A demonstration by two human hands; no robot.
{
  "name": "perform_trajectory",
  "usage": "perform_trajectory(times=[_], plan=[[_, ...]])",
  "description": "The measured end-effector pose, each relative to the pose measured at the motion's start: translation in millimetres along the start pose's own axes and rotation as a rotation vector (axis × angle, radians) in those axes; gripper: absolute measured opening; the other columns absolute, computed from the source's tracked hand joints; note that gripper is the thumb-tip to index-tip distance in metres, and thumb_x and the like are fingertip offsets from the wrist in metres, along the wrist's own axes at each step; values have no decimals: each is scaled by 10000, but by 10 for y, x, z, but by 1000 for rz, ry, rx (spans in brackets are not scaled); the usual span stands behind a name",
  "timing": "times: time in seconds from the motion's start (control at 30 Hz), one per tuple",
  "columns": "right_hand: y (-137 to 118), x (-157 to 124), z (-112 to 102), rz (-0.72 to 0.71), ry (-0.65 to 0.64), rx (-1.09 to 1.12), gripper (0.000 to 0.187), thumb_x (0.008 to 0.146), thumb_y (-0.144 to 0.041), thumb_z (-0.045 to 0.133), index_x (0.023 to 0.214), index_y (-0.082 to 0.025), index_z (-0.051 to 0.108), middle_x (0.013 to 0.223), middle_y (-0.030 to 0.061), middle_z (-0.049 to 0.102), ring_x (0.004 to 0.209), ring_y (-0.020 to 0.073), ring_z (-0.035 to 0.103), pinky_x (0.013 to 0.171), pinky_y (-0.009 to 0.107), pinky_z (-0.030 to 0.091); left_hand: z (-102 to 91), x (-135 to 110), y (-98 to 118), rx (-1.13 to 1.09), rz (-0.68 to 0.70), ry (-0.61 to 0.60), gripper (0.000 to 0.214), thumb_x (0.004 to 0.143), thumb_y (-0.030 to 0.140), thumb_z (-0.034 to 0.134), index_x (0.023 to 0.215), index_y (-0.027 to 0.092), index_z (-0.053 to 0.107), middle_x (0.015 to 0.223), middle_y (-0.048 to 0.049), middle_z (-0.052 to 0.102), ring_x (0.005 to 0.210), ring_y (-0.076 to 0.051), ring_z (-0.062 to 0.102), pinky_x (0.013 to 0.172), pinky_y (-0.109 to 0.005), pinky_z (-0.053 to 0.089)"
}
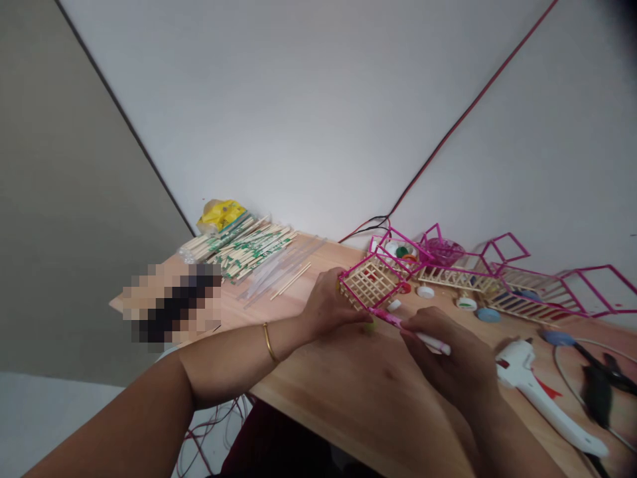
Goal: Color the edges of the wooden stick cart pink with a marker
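My left hand (326,309) grips the side of a small model cart (372,284) made of wooden sticks, tilted above the table. Its lattice panel is bare wood, while the edges and the frame at its far end are bright pink. Between the fingers of my right hand (455,355) is a brush (434,343) with a white handle and a pink-coated head. The head meets the cart's lower edge, or lies very close to it. Some fingertips of my left hand are hidden behind the cart.
Other pink-edged stick models (532,302) stand along the wall, by a bowl of pink paint (442,252) and several bottle caps (488,315). A white glue gun (547,398) lies at right with cables. Wrapped chopsticks (253,249) and a yellow bag (222,214) are at back left.
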State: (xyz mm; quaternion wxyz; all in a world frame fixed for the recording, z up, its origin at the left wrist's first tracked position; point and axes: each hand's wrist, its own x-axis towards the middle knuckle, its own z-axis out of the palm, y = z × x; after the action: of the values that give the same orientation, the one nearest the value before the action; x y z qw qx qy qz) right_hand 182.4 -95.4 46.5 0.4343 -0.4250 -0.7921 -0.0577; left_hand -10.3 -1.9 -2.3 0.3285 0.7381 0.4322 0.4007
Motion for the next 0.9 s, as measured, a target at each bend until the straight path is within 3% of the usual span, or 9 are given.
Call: perform_trajectory(times=[0.2, 0.9], plan=[[10, -12, -6, 7, 1, 6, 52, 907, -252, 607, 866, -243, 637, 692, -9, 658, 584, 121, 628, 513, 219, 465, -19, 0, 43, 0, 17, -16, 674, 496, 535, 920, 1005, 205, 626, 1017, -52, 692, 955, -265, 656, 818, -379, 533], [15, -6, -19, -21, -24, -25, 148, 936, -328, 581, 837, -236, 641, 667, -6, 649, 559, 117, 624, 493, 215, 460, -15, -8, -6, 4, -11, -23, 780, 471, 571, 921, 1072, 191, 599, 1073, -68, 670, 1030, -277, 630, 900, -406, 507]])
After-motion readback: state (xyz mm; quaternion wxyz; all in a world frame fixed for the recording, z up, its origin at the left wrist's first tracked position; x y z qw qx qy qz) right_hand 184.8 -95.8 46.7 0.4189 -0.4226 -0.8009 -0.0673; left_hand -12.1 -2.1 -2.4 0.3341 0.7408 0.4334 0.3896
